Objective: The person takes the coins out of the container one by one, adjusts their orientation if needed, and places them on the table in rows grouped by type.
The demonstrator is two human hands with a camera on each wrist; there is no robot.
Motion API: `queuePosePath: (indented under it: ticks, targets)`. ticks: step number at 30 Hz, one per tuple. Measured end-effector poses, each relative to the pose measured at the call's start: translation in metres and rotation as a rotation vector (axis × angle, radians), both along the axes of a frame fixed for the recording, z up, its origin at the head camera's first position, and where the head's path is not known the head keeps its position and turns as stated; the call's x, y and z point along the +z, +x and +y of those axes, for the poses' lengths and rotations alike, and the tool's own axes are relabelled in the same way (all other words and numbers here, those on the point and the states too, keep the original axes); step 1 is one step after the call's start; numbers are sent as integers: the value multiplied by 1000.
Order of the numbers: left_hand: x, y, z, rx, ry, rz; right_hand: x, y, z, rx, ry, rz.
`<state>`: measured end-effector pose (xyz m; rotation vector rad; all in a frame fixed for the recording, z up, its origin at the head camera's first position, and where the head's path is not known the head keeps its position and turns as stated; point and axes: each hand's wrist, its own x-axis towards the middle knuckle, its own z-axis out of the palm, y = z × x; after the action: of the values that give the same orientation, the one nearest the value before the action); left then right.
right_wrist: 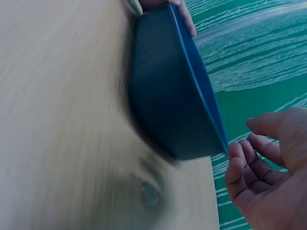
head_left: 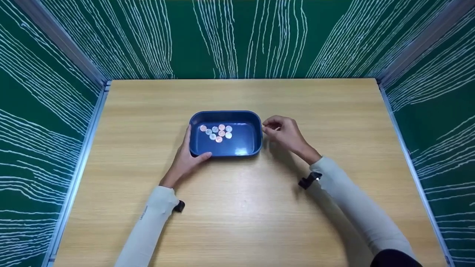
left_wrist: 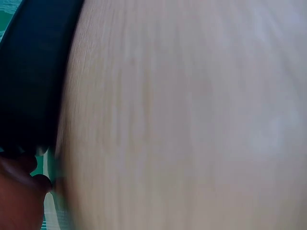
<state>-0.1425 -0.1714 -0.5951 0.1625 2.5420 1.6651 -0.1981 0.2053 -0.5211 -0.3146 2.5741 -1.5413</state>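
A dark blue rectangular tray [head_left: 243, 150] with rounded corners stands mid-table. Several copper and silver coins [head_left: 221, 133] lie on its bottom, mostly in the left half. My left hand [head_left: 185, 152] grips the tray's left end, thumb at the front edge and fingers along the left wall. In the left wrist view, part of that hand [left_wrist: 19, 196] shows under the dark tray wall [left_wrist: 38, 72]. My right hand [head_left: 284, 132] is at the tray's right end, fingers loosely bent. The right wrist view shows its fingertips [right_wrist: 235, 153] right at the rim, the thumb apart, nothing held.
A silvery coin [right_wrist: 149, 195] lies on the wooden table [head_left: 237, 207] outside the tray, below the right hand. Green walls [head_left: 245, 40] with white streaks stand behind and at both sides. Each sleeve carries a small black wrist camera [head_left: 310, 180].
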Motion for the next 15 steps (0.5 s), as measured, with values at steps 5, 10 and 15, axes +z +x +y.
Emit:
queuePosePath:
  ticks: [5, 10, 15]
  targets:
    - [0, 2, 0, 4, 8, -9, 4, -5, -18, 57, -15, 22]
    - [1, 2, 0, 6, 13, -15, 5, -10, -37, 113, 18, 41]
    - [2, 0, 2, 9, 15, -16, 3, -17, -55, 195, 76, 60]
